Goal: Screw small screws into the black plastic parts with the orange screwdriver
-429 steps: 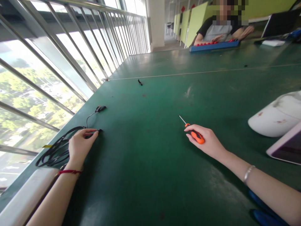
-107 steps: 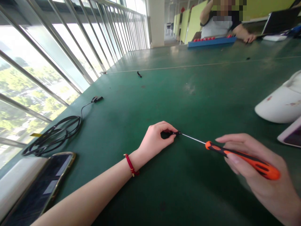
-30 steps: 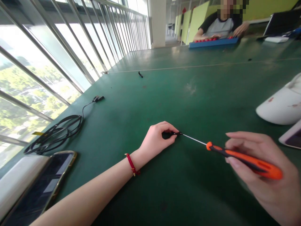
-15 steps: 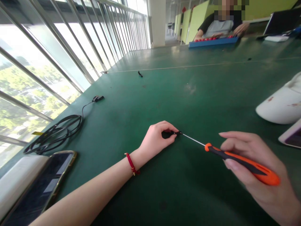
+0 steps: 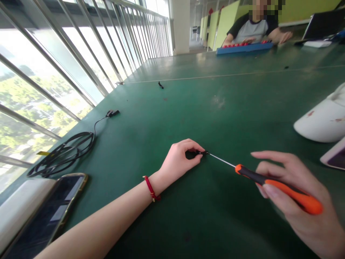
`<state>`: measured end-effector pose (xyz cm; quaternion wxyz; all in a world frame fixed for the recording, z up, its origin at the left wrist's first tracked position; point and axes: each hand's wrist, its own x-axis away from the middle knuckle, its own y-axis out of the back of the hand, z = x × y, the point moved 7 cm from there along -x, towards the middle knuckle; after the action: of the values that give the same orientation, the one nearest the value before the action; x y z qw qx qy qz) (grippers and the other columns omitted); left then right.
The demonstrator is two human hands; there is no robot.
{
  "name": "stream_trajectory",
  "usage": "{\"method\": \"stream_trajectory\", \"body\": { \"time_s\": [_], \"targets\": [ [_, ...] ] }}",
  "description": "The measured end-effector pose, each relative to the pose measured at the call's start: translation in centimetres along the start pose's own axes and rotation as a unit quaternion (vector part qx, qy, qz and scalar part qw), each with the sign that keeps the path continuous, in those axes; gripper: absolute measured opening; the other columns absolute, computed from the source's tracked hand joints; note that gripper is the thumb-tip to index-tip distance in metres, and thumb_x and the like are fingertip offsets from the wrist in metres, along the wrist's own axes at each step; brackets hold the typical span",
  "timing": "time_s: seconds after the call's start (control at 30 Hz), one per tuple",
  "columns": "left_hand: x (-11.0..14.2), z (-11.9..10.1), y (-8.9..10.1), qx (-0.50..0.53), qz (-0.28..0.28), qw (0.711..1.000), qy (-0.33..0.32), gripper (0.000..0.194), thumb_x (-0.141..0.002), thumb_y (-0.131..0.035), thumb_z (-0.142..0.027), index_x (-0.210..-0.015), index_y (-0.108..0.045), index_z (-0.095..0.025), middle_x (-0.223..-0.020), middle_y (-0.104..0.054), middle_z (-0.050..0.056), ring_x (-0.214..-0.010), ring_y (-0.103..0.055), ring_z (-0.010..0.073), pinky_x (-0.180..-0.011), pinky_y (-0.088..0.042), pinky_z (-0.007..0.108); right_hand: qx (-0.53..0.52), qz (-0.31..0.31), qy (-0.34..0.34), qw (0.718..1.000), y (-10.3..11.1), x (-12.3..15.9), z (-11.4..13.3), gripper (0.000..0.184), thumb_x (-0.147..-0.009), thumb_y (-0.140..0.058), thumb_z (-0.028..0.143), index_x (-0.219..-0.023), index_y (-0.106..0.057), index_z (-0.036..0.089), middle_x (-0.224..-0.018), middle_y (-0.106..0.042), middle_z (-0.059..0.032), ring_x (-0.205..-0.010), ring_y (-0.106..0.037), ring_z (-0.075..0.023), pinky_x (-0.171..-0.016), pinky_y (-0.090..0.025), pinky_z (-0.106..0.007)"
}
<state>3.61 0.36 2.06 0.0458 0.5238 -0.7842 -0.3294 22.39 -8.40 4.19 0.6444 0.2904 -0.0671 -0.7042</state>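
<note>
My left hand (image 5: pixel 180 156) rests on the green table (image 5: pixel 167 223), thumb and forefinger pinched on a small black piece (image 5: pixel 204 153) whose kind I cannot make out. A screwdriver (image 5: pixel 283 185) with an orange and black handle lies in my right hand (image 5: pixel 304 201), gripped between thumb and fingers while the forefinger stretches out above it. Its thin metal shaft points left, and the tip meets the black piece at my left fingertips. How the tip sits in the piece is too small to tell.
At left lie a coiled black cable (image 5: pixel 67 151), a phone (image 5: pixel 63 208) and a white box (image 5: pixel 24 212). A white object (image 5: pixel 320 122) stands at right. Farther back are a small black part (image 5: pixel 160 85), a blue tray (image 5: pixel 245 48) and a seated person (image 5: pixel 254 30). Metal railing (image 5: pixel 88 46) borders the left side.
The screwdriver handle has turned about its length in my right fingers, which shifted slightly. My left hand has stayed in place. Across the table, the person's hand moved a little to the right.
</note>
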Motion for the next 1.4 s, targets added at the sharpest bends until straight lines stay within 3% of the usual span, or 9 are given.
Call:
{"method": "stream_trajectory", "body": {
  "time_s": [0.13, 0.3, 0.53, 0.6, 0.77, 1.0, 1.1, 1.2, 1.4],
  "targets": [
    [0.0, 0.0, 0.0, 0.003, 0.002, 1.0, 0.002, 0.016, -0.076, -0.058, -0.01, -0.086, -0.068, -0.016, -0.09, -0.067, 0.003, -0.081, -0.062, 0.0126, -0.076, -0.051, 0.025, 0.013, 0.004, -0.034, 0.999, -0.1, 0.3, -0.6, 0.024, -0.083, -0.054, 0.036, -0.105, -0.055, 0.027, -0.066, -0.057, 0.0014, -0.049, -0.052, -0.0096, -0.042, -0.042, -0.02],
    [0.0, -0.1, 0.0, -0.001, 0.003, 1.0, 0.002, 0.014, -0.076, -0.058, -0.011, -0.084, -0.068, -0.016, -0.09, -0.067, 0.003, -0.081, -0.062, 0.0132, -0.076, -0.051, 0.027, 0.015, -0.115, 0.003, 0.993, 1.3, 0.3, -0.1, 0.032, -0.077, -0.061, 0.034, -0.108, -0.053, 0.028, -0.094, -0.057, -0.004, -0.077, -0.061, -0.0171, -0.068, -0.052, -0.029],
    [0.0, 0.0, 0.0, 0.0, 0.0, 1.0, -0.002, 0.015, -0.076, -0.057, -0.01, -0.085, -0.068, -0.017, -0.09, -0.068, 0.003, -0.082, -0.062, 0.0135, -0.076, -0.051, 0.027, -0.029, 0.022, -0.023, 0.999, -0.6, 0.1, -0.7, 0.023, -0.085, -0.051, 0.034, -0.106, -0.053, 0.025, -0.057, -0.051, 0.0028, -0.045, -0.05, -0.0105, -0.039, -0.041, -0.021],
    [0.0, 0.0, 0.0, -0.001, -0.002, 1.0, -0.002, 0.015, -0.076, -0.057, -0.01, -0.085, -0.068, -0.017, -0.089, -0.068, 0.003, -0.081, -0.062, 0.0132, -0.075, -0.051, 0.026, -0.011, 0.004, -0.021, 1.0, -0.3, 0.2, -0.7, 0.023, -0.084, -0.052, 0.034, -0.105, -0.054, 0.024, -0.059, -0.053, 0.0021, -0.047, -0.052, -0.0104, -0.042, -0.043, -0.021],
    [0.0, -0.1, 0.0, 0.0, 0.0, 1.0, 0.001, 0.014, -0.076, -0.058, -0.01, -0.084, -0.067, -0.016, -0.088, -0.067, 0.003, -0.08, -0.061, 0.0126, -0.076, -0.05, 0.026, 0.045, -0.095, 0.027, 0.994, 0.9, 0.0, 0.5, 0.028, -0.078, -0.059, 0.035, -0.103, -0.055, 0.023, -0.092, -0.058, -0.0053, -0.075, -0.062, -0.0164, -0.061, -0.053, -0.026],
    [0.0, 0.0, -0.1, 0.004, 0.003, 1.0, -0.001, 0.016, -0.074, -0.057, -0.009, -0.085, -0.067, -0.016, -0.09, -0.067, 0.002, -0.081, -0.061, 0.0125, -0.076, -0.05, 0.025, 0.036, 0.023, 0.0, 0.999, -0.4, 0.2, -0.1, 0.022, -0.082, -0.055, 0.032, -0.103, -0.054, 0.027, -0.072, -0.061, 0.0004, -0.051, -0.057, -0.0093, -0.039, -0.043, -0.016],
    [0.0, 0.0, -0.1, 0.002, 0.002, 1.0, 0.0, 0.015, -0.075, -0.058, -0.01, -0.085, -0.068, -0.016, -0.089, -0.067, 0.003, -0.081, -0.061, 0.0123, -0.076, -0.05, 0.025, 0.043, 0.002, 0.014, 0.999, -0.1, 0.3, 0.1, 0.023, -0.081, -0.057, 0.032, -0.103, -0.054, 0.028, -0.07, -0.059, 0.0015, -0.05, -0.056, -0.0085, -0.045, -0.047, -0.016],
    [0.0, 0.0, 0.0, 0.001, -0.001, 1.0, 0.0, 0.015, -0.075, -0.058, -0.01, -0.085, -0.068, -0.015, -0.089, -0.067, 0.002, -0.08, -0.061, 0.012, -0.076, -0.05, 0.025, 0.041, -0.068, 0.025, 0.997, 0.8, 0.2, 0.4, 0.025, -0.081, -0.057, 0.033, -0.105, -0.055, 0.026, -0.089, -0.059, -0.0031, -0.064, -0.06, -0.0109, -0.059, -0.052, -0.02],
    [0.0, 0.1, 0.0, 0.003, -0.003, 1.0, -0.002, 0.015, -0.075, -0.058, -0.009, -0.085, -0.068, -0.015, -0.089, -0.067, 0.002, -0.08, -0.061, 0.0118, -0.076, -0.05, 0.024, -0.005, 0.022, 0.013, 1.0, -0.3, -0.1, -0.1, 0.031, -0.085, -0.051, 0.035, -0.114, -0.048, 0.025, -0.066, -0.055, 0.0015, -0.05, -0.053, -0.01, -0.045, -0.045, -0.02]
  ]
}}
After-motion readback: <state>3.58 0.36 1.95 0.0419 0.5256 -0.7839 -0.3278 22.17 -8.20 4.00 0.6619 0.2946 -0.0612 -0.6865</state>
